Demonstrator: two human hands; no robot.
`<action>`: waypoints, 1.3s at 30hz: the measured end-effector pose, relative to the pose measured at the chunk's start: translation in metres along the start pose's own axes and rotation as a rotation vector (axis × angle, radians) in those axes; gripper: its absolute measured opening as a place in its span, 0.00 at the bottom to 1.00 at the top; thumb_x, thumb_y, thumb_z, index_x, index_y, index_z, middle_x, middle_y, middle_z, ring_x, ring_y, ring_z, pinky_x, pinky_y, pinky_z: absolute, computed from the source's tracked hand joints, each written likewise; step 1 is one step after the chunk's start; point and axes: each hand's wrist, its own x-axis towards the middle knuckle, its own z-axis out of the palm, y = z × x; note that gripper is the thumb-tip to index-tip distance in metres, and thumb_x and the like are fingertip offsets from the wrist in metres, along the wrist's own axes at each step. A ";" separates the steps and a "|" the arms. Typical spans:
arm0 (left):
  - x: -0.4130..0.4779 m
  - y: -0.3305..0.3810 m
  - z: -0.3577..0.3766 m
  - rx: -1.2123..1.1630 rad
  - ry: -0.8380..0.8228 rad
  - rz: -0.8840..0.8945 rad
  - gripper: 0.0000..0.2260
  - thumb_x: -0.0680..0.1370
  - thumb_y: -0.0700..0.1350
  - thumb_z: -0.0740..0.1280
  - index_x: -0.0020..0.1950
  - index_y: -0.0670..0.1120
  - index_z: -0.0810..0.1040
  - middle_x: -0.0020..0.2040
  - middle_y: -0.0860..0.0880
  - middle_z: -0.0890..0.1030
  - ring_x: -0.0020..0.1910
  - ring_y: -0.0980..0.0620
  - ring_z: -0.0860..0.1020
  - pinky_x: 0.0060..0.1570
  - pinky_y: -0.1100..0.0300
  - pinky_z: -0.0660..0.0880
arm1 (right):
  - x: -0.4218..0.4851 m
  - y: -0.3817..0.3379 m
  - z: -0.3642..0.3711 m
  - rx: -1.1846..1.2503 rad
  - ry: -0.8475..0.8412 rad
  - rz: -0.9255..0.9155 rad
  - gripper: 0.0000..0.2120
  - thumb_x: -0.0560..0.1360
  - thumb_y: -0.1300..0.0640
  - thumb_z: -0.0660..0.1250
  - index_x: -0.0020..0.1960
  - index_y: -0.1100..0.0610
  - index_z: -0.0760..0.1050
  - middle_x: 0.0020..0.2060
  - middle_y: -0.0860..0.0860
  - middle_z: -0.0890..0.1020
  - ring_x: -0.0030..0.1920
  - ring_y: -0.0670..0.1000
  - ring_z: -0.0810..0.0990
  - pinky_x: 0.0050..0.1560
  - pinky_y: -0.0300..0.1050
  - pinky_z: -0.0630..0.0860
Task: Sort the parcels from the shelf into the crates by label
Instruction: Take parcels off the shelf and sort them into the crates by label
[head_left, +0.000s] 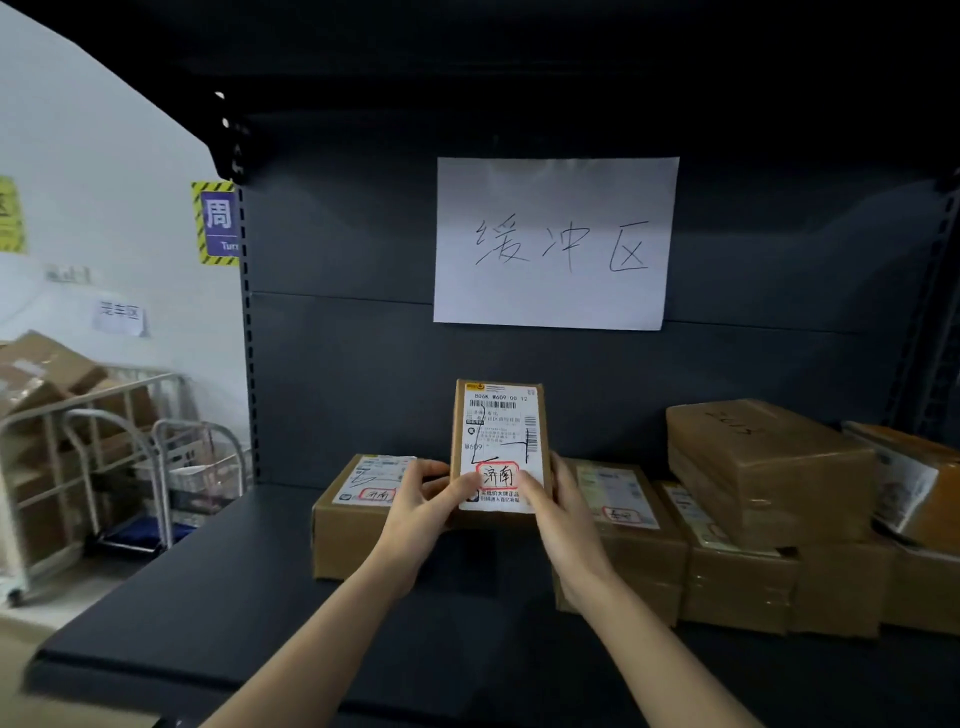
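Note:
A small cardboard parcel (498, 431) stands tilted up above the dark shelf (218, 587), its white shipping label facing me with a red-boxed handwritten mark near the bottom. My left hand (421, 506) grips its lower left edge and my right hand (563, 512) grips its lower right edge, thumbs on the label. Behind it lie more labelled parcels: one on the left (353, 514), one on the right (623, 525), and a stack further right (763, 467). No crate is in view.
A white paper sign (553, 241) with handwriting is taped to the shelf's back panel. Left of the shelf stand metal roll cages (114, 457) holding cardboard boxes. More parcels (914, 493) crowd the shelf's far right end.

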 end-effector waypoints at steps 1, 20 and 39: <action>-0.002 0.001 -0.004 0.009 0.003 0.003 0.31 0.58 0.58 0.74 0.56 0.48 0.71 0.54 0.45 0.82 0.51 0.49 0.82 0.51 0.52 0.80 | 0.000 0.000 0.004 0.029 -0.015 0.018 0.16 0.75 0.47 0.64 0.60 0.35 0.66 0.49 0.34 0.79 0.48 0.36 0.79 0.39 0.32 0.73; 0.021 -0.035 -0.125 0.418 0.438 -0.083 0.23 0.78 0.52 0.64 0.69 0.41 0.68 0.64 0.43 0.75 0.62 0.45 0.73 0.62 0.50 0.70 | 0.028 0.059 0.049 0.025 0.087 0.355 0.25 0.78 0.48 0.60 0.72 0.55 0.60 0.56 0.53 0.77 0.51 0.51 0.75 0.50 0.48 0.69; 0.017 -0.050 -0.124 0.096 0.235 -0.208 0.09 0.80 0.54 0.57 0.50 0.56 0.75 0.48 0.55 0.78 0.49 0.55 0.75 0.47 0.57 0.72 | 0.025 0.065 0.051 0.003 0.048 0.285 0.19 0.79 0.49 0.59 0.67 0.53 0.67 0.52 0.49 0.77 0.50 0.47 0.76 0.48 0.42 0.71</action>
